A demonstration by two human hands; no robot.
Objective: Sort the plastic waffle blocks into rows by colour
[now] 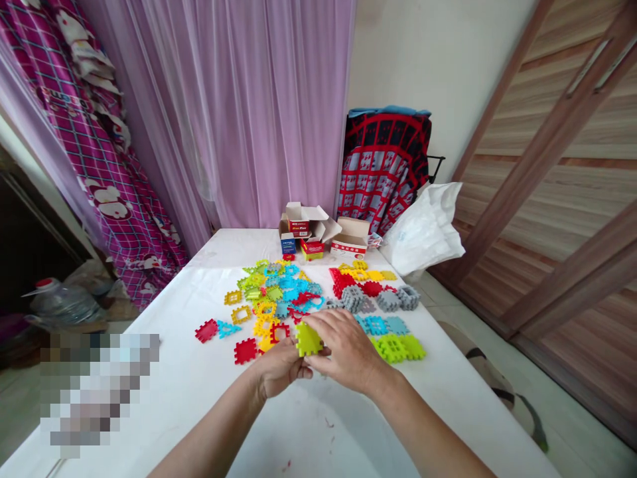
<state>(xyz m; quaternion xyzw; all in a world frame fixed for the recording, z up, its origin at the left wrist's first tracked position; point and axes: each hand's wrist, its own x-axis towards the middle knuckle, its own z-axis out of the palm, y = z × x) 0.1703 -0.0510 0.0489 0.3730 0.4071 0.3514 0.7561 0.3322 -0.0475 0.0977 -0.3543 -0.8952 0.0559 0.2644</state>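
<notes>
Lime-green toothed building tile (308,340), held in both hands above the bench (318,441).
Hands close together, clamped on the tile: left hand (283,370) at its left and lower edge, fingers curled; right hand (344,348) at its right, fingers bent over the top. Red square tile (245,352) on the bench, just left; stacked green tiles (395,348) right.

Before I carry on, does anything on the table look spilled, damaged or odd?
Yes: small reddish specks mark the white tabletop between the person's bare forearms. They stand out against white; stains or scraps, I can't tell. The held yellow-green toothed plastic piece shows no clear damage. A pixelated patch at left hides what's there.
</notes>
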